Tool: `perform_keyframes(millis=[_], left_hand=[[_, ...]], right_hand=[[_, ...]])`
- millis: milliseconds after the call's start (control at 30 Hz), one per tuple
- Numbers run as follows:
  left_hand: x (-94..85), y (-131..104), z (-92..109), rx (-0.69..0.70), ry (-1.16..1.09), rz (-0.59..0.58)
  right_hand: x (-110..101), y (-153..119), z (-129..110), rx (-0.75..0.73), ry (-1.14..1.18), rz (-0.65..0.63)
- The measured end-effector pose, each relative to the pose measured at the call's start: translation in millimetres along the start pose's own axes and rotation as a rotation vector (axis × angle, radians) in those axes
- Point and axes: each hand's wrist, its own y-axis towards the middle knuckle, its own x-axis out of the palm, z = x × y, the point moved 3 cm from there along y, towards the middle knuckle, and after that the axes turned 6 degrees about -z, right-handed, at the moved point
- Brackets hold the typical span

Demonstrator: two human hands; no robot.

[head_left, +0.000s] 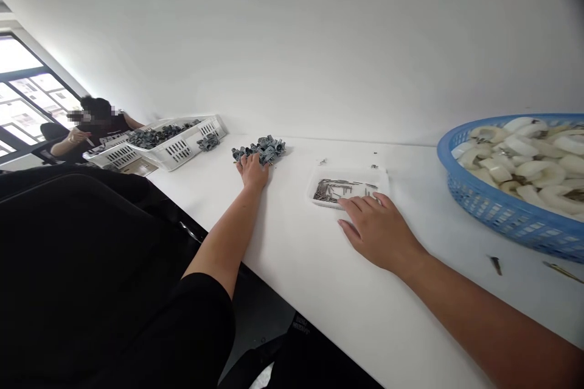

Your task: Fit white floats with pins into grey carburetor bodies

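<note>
My left hand [253, 171] reaches onto the near side of a small pile of grey metal fittings [269, 147]. Its fingers are stretched out and touch the pile; nothing shows as gripped, though the fingertips are partly hidden. Over the front edge of a shallow white tray [311, 189] hovers or rests my right hand [381, 228], open, thumb apart from the fingers. Inside the tray lie many thin metal pins [326, 189], bunched mostly at its left. Whether the right fingertips touch any pins cannot be made out.
A blue basket [493, 216] of white curved plastic parts [531, 161] stands at right. Near it lie a dark, pointed piece [495, 265] and a brass-coloured tool [564, 272]. White baskets [180, 152] with grey fittings stand far left, beside another person [103, 127]. A wall backs the table.
</note>
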Motion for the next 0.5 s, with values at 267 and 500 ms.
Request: perform_keyframes(millis=[267,500], left_hand=[[-6.6,-8,2,0.058,-0.152,-0.022],[-11.9,-18,6,0.022,-0.409,0.011]], right_hand=[[-6,-6,0,-0.054,-0.111,0.153],[-8,-6,-1,-0.092,-0.108,0.17]])
